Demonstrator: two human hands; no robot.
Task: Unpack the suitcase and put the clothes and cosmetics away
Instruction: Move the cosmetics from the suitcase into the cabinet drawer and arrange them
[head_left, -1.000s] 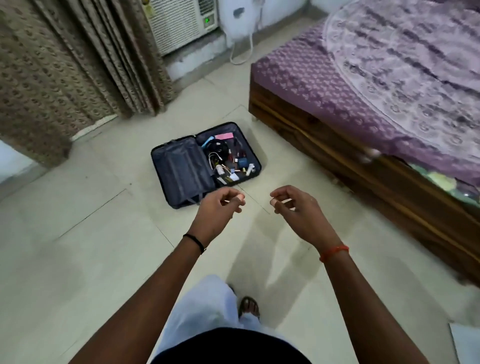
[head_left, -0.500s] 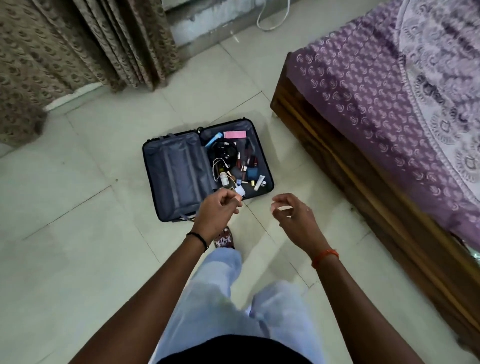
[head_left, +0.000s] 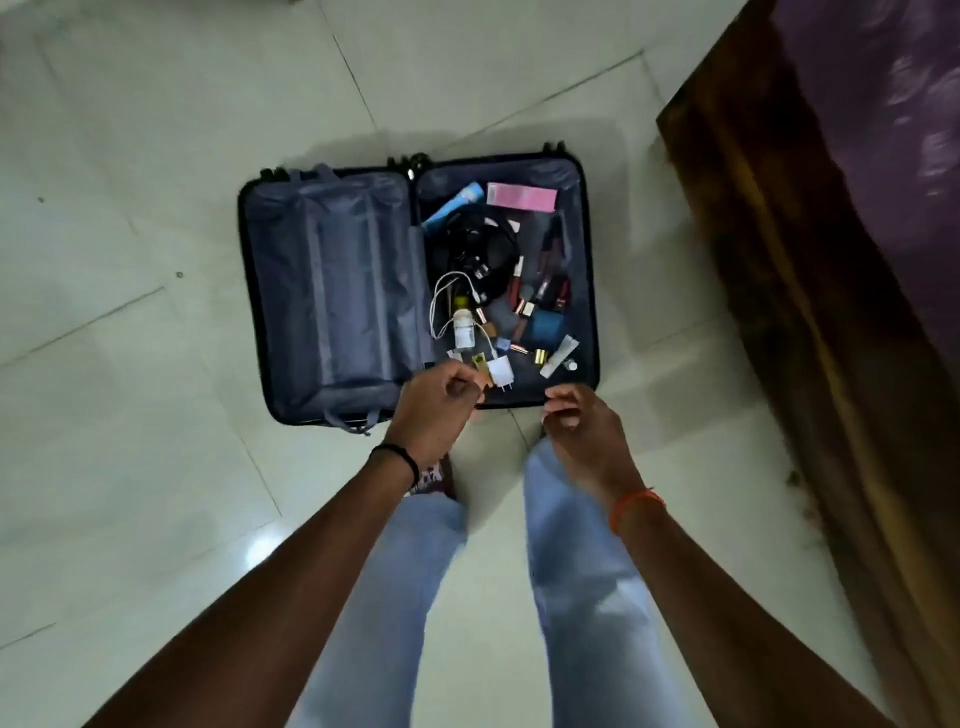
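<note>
A dark suitcase (head_left: 589, 291) lies open and flat on the tiled floor just in front of my feet. Its left half is a zipped grey liner (head_left: 332, 291). The right half holds several small items: a pink box (head_left: 521, 197), a blue tube (head_left: 451, 207), black coiled cables (head_left: 480, 252), a white bottle (head_left: 464, 330), a white charger (head_left: 500, 370), lipsticks (head_left: 550, 291) and a white tube (head_left: 558, 355). My left hand (head_left: 436, 410) hovers over the suitcase's near edge, fingers curled with nothing in them. My right hand (head_left: 584, 426) hangs beside it, fingers loosely curled, holding nothing.
A wooden bed frame (head_left: 779, 291) with a purple patterned cover (head_left: 893, 124) runs along the right side, close to the suitcase. Pale floor tiles (head_left: 130, 415) surround the suitcase to the left and behind it. My legs in light trousers (head_left: 582, 571) stand directly before it.
I have walked up to the suitcase and my view has tilted down over it. Both hands have lowered toward its near edge, still holding nothing.
</note>
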